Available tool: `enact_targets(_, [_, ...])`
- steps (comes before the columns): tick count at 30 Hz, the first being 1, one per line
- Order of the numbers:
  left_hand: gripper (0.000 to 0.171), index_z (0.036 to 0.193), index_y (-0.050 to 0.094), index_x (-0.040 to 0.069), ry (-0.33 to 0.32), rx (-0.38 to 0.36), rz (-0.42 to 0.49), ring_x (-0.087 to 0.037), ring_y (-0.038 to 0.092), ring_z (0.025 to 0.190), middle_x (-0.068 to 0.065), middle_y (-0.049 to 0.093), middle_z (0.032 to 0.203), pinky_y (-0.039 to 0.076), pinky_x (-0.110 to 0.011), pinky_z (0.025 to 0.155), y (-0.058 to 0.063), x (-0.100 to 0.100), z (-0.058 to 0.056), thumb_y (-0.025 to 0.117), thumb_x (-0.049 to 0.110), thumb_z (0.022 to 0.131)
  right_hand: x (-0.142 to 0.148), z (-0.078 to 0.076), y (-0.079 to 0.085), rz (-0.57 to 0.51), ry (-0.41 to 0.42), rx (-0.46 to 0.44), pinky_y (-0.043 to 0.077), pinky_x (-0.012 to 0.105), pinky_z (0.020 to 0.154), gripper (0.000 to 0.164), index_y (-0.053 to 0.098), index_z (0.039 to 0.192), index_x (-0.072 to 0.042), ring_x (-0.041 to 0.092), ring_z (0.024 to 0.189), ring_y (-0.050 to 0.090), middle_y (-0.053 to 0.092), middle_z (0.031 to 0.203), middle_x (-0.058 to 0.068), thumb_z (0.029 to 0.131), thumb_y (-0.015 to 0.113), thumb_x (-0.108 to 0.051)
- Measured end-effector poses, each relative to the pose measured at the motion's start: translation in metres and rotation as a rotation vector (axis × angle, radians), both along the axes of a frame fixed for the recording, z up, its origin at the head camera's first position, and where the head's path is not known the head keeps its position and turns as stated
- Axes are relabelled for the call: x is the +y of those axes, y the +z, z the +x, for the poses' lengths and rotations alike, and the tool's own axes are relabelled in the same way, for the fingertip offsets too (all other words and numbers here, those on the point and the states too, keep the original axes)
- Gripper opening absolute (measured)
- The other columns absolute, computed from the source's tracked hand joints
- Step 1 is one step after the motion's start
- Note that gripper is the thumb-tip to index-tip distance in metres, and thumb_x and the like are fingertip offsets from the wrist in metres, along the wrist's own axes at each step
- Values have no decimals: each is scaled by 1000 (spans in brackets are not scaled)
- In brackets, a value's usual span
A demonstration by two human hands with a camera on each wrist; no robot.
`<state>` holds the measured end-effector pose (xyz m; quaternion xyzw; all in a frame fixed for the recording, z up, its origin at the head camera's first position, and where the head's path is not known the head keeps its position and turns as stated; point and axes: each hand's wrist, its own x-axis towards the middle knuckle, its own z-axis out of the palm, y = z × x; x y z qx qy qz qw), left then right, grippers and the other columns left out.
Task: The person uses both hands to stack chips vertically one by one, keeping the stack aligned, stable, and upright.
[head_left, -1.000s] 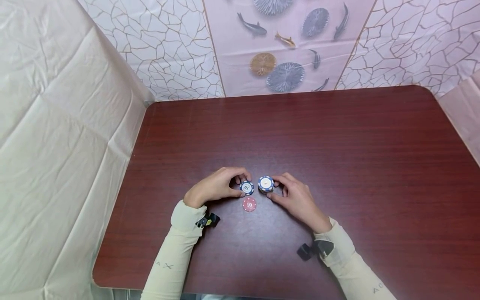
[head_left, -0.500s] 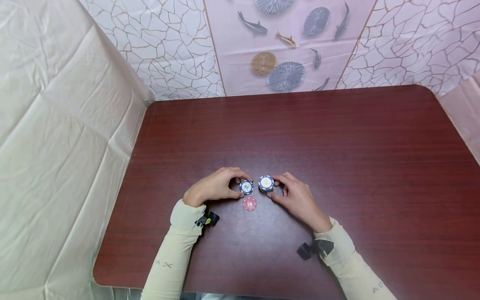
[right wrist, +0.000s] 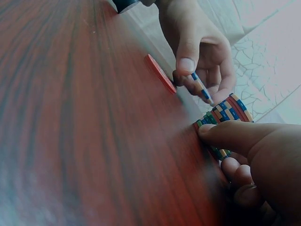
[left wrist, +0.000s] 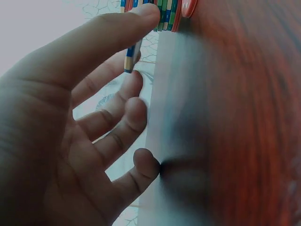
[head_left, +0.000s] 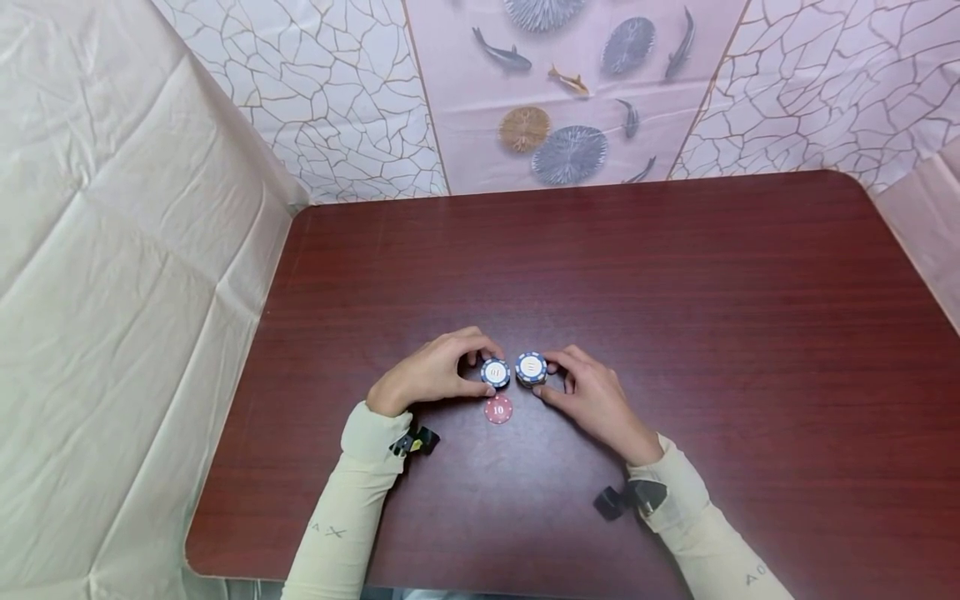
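Note:
Between thumb and fingertips my left hand (head_left: 431, 371) pinches a single blue-and-white poker chip (head_left: 495, 372), which the right wrist view shows tilted and raised off the table. Just to its right stands a stack of poker chips (head_left: 532, 367) with a blue-and-white one on top; red, green and blue edges (right wrist: 228, 112) show from the side. My right hand (head_left: 596, 406) grips this stack low, thumb on the near side and fingers behind. A red poker chip (head_left: 498, 410) marked 10 lies flat below the left hand's chip; its edge (right wrist: 161, 74) shows in the right wrist view.
The dark red-brown wooden table (head_left: 675, 275) stretches out around both hands. A cream cloth (head_left: 142, 275) hangs along the left side, and a patterned sheet (head_left: 360, 92) rises behind the far edge. Small black devices sit on both wrists.
The chip in my left hand has shifted slightly right toward the stack, and its face is turned a little differently. My right hand and the stack stay put.

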<state>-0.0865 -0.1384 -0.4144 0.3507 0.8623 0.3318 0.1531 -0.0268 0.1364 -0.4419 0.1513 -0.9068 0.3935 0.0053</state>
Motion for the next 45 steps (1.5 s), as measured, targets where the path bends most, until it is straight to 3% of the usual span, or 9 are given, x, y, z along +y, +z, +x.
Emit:
enact_targets(11, [38, 123, 71, 24, 6, 23, 88, -10, 56, 93, 12, 60, 105, 49, -29, 81, 4, 4, 4, 84, 27, 87, 0, 1, 1, 12, -5, -10, 41, 29, 61, 45, 75, 126, -10, 4, 66, 50, 64, 97, -3, 85, 88, -23])
enact_targets(19, [39, 123, 70, 25, 42, 100, 177, -14, 61, 97, 12, 61, 113, 53, -35, 86, 8, 11, 9, 82, 24, 86, 0, 0, 0, 3, -2, 8, 40, 29, 59, 45, 75, 125, -10, 2, 65, 48, 65, 96, -2, 84, 89, -21])
enact_targets(29, [41, 125, 69, 23, 74, 213, 77, -5, 56, 110, 12, 61, 119, 52, -33, 92, 8, 33, 17, 83, 28, 87, 0, 0, 0, 5, 4, 2, 43, 27, 60, 46, 74, 126, -7, 5, 67, 50, 66, 97, 0, 84, 89, -21])
enact_targets(45, [43, 129, 69, 22, 110, 203, 43, -7, 58, 114, 10, 62, 124, 53, -35, 96, 4, 47, 23, 83, 29, 88, 2, -1, 0, 19, 12, 15, 42, 30, 60, 45, 74, 126, -8, 3, 66, 50, 65, 95, -1, 85, 87, -23])
